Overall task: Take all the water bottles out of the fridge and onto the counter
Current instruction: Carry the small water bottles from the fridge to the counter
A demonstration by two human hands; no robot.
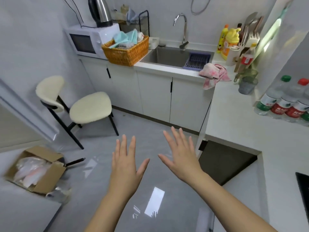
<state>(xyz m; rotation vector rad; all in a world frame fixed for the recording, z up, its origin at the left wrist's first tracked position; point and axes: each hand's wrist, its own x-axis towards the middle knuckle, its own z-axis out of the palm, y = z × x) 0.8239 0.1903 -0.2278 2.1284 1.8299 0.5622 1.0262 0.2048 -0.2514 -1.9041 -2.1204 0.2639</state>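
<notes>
Cut by the right frame edge: a cluster of water bottles (pixel 282 104) on the white counter (pixel 234 124), far right against the wall. Count impossible to settle; red and green labels showing, and only two tops in sight, a green cap (pixel 286 78) and a red cap (pixel 303 81). Standing on their bases, long axes upright, caps up, leaning rightward in the wide-angle view. Packed side by side, touching.

At the left edge, a white panel (pixel 25 111), cut off; fridge door or not, impossible to tell. At the near right edge, a dark slab (pixel 303 190) on the counter, mostly out of frame.

Near centre, above the grey floor: left hand (pixel 127 163) and right hand (pixel 182 156), backs up, fingers straight and spread, gripping nothing, touching nothing, well apart from the bottles.

Farther off: steel sink (pixel 168 56) with a pink cloth (pixel 214 74) draped over its near right corner, wicker basket (pixel 125 54) just left of it, microwave (pixel 83 42) beyond. Cream chair (pixel 80 106) and an open cardboard box (pixel 36 171) on the floor, left.
</notes>
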